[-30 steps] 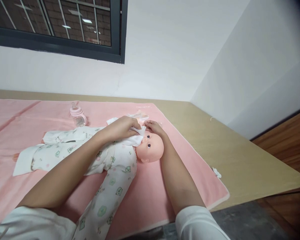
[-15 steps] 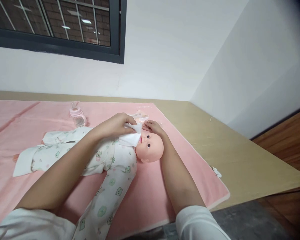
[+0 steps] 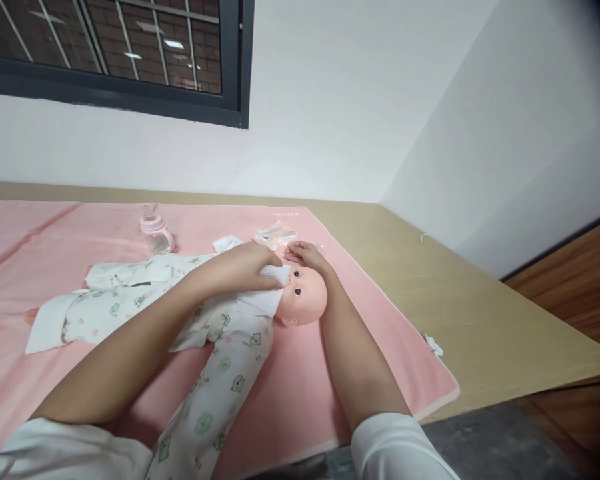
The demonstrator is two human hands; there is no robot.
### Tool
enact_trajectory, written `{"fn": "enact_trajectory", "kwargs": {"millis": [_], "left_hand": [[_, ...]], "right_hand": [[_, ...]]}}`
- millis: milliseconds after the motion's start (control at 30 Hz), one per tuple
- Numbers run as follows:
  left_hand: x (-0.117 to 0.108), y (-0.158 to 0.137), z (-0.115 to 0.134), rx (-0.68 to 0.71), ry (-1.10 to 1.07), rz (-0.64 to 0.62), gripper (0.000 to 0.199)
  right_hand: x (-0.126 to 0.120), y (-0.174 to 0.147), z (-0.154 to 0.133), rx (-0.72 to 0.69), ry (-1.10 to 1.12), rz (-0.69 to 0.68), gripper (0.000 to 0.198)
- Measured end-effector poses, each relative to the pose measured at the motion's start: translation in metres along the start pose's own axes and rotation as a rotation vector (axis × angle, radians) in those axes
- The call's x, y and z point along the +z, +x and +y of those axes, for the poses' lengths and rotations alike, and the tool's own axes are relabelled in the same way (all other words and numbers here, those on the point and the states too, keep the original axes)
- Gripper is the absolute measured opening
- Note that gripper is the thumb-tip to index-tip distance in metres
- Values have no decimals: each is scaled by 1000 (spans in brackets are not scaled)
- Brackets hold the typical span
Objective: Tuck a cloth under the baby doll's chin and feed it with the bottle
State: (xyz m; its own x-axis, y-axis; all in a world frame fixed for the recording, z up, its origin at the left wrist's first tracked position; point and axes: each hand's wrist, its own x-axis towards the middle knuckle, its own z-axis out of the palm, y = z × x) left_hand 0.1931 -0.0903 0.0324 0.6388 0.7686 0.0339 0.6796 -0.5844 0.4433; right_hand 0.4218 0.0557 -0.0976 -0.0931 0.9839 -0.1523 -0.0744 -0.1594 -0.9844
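A baby doll lies on its back on a pink blanket, its head to the right. Its outfit is white with green animal prints. At the doll's mouth and chin, my left hand pinches a white cloth, which covers the mouth and neck. Beyond the head lies my right hand, fingers stretched out and holding nothing visible, with its forearm along the crown. The doll's far arm is mostly hidden behind my left hand.
A pink-lidded baby bottle stands behind the doll's legs. A clear plastic packet lies beyond my hands. Under the blanket is a wooden surface, with a small white item at the blanket's right edge. A window is behind.
My left hand has come down and nearer with the cloth, which now covers the doll's mouth. A white patch shows behind the hand. My right hand stays in place.
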Motion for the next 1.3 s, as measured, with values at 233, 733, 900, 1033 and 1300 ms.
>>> {"fn": "enact_trajectory", "kwargs": {"millis": [233, 733, 900, 1033, 1300], "left_hand": [[3, 1, 0, 16, 44, 14, 29], [-1, 2, -5, -19, 65, 62, 29], [-1, 4, -10, -16, 63, 92, 17], [1, 6, -10, -30, 73, 101, 11], [7, 11, -10, 25, 34, 143, 12]], "right_hand": [[0, 0, 0, -7, 4, -8, 13], [2, -2, -2, 1, 9, 0, 14], [2, -3, -2, 0, 11, -1, 16], [1, -3, -2, 1, 2, 7, 14], [2, -4, -2, -8, -11, 11, 15]]}}
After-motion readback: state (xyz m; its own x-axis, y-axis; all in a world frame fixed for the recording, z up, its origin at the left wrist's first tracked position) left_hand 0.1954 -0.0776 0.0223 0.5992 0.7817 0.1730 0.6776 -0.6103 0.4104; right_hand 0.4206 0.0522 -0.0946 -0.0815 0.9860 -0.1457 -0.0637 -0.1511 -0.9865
